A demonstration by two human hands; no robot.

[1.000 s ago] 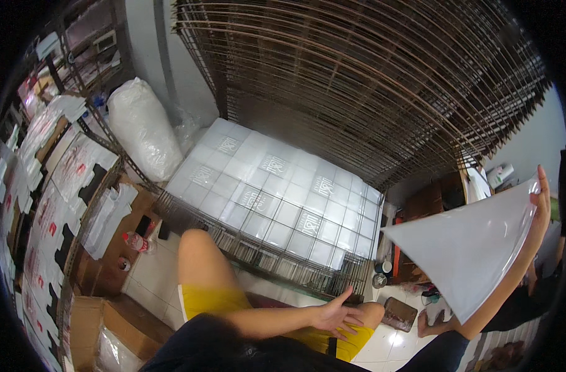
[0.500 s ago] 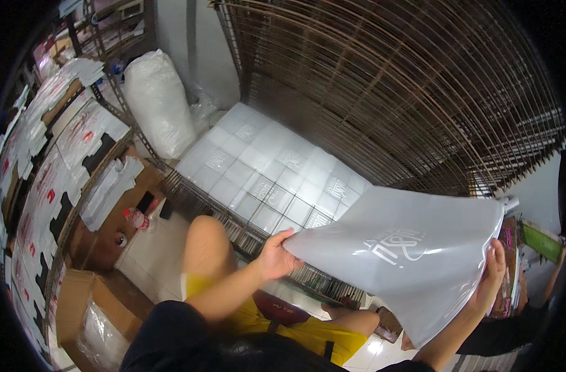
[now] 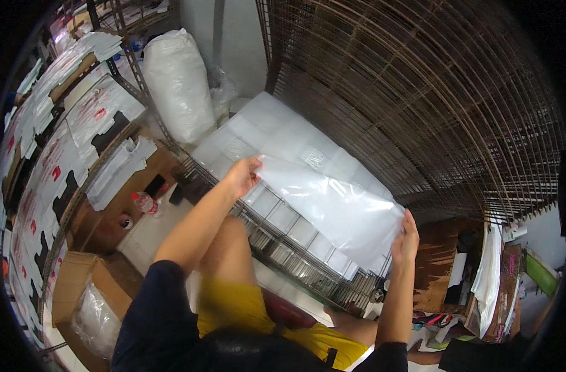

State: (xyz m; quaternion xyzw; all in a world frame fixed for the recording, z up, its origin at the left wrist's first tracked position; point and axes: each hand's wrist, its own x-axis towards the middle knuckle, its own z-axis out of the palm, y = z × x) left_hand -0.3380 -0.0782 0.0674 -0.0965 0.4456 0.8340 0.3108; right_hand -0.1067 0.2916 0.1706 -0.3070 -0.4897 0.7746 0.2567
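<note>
Both my hands stretch a translucent plastic bag [image 3: 339,208] above the lowest visible shelf of a wire drying rack [image 3: 295,218]. My left hand [image 3: 243,177] pinches its left corner, and my right hand [image 3: 407,240] grips the right end. The plastic between them slants down to the right and shines with glare. Under and behind it, more frosted plastic bags [image 3: 283,127] lie spread over the rack, some with white printing. The held bag hides part of them, and whether its near edge touches the wires I cannot tell.
Raised wire shelves [image 3: 407,80] lean over the far right. White wrapped bundle [image 3: 177,87] stands behind the rack. At left are stacked printed cardboard sheets [image 3: 66,167], an open carton [image 3: 88,297] and a plastic bottle [image 3: 144,203]. A wooden box [image 3: 435,273] and another person's dark sleeve [image 3: 487,354] are at right.
The bag has moved left and away from me, from the right side to above the rack. Both hands moved with it, still holding it, and my view has shifted.
</note>
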